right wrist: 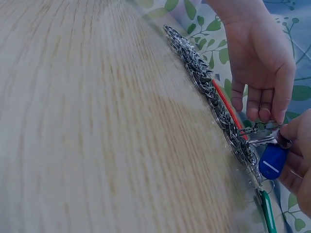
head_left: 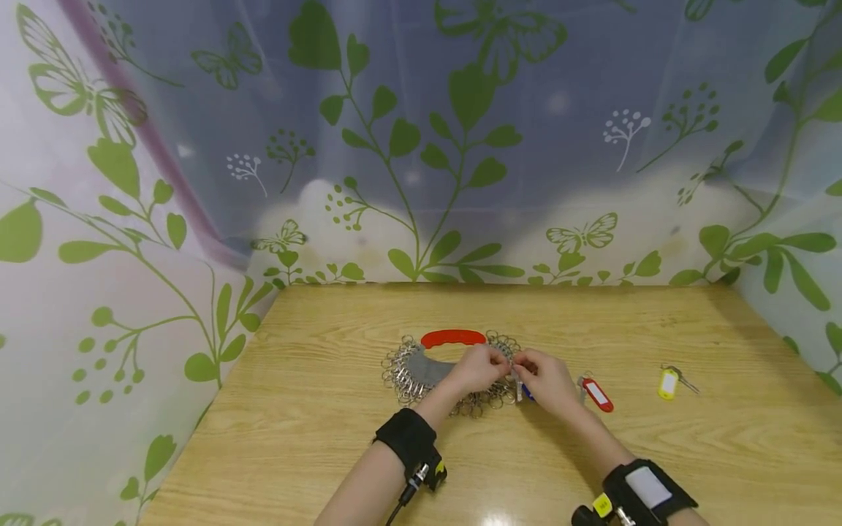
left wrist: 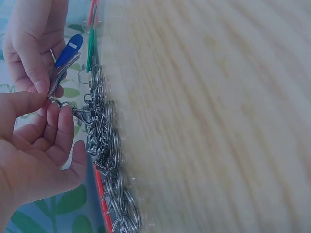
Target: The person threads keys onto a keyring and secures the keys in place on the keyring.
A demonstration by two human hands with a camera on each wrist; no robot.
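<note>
A grey key-holder plate [head_left: 424,369] with a red handle [head_left: 454,337] lies on the table, its edge crowded with metal rings and clips. At its right end, my left hand [head_left: 479,369] pinches a small metal ring [left wrist: 54,101] between thumb and fingertips; a clip [left wrist: 81,114] links toward the holder. My right hand [head_left: 547,380] meets it fingertip to fingertip, pinching keys [left wrist: 63,72] with a blue key tag [right wrist: 273,160]. The tag hangs below the right fingers, and those fingers partly hide the keys' ring.
To the right of my right hand lies a red key tag [head_left: 598,394] with a key. Farther right is a yellow key tag [head_left: 667,383] with keys [head_left: 687,381]. A green key tag [right wrist: 268,213] shows beside the holder in the wrist views. Patterned cloth [head_left: 421,146] hangs behind the wooden table [head_left: 316,438].
</note>
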